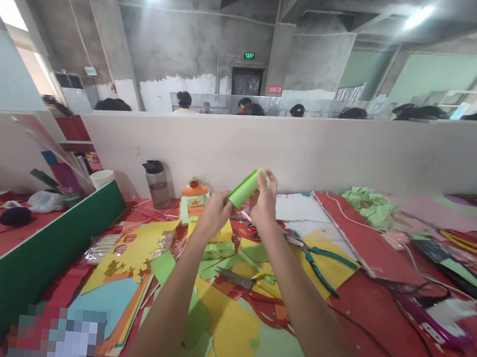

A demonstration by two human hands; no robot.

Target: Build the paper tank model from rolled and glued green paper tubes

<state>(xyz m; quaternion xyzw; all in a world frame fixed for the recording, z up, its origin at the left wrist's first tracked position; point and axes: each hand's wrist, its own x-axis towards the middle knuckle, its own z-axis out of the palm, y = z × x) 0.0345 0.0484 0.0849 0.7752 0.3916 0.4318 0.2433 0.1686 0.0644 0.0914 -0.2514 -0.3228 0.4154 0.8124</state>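
A rolled tube of light green paper or felt [243, 189] is held up between both hands, tilted with its right end higher. My left hand [217, 210] grips the lower left end, and my right hand [265, 197] grips the upper right end with thumb and fingers. Below the hands lie yellow sheets [223, 324], green scraps and cut-out pieces. Scissors with yellow handles [244, 281] rest open under my forearms. Long-nose pliers with teal handles [319, 258] lie right of my right forearm. Behind my left hand stands a small orange and green craft piece [194, 196].
A dark-lidded water bottle [158, 184] stands against the white partition [309, 152]. A green divider board [43, 254] edges the left side. On the right are a purple power strip [436, 321] with cables and crumpled green material [369, 206]. Heads of other people show beyond the partition.
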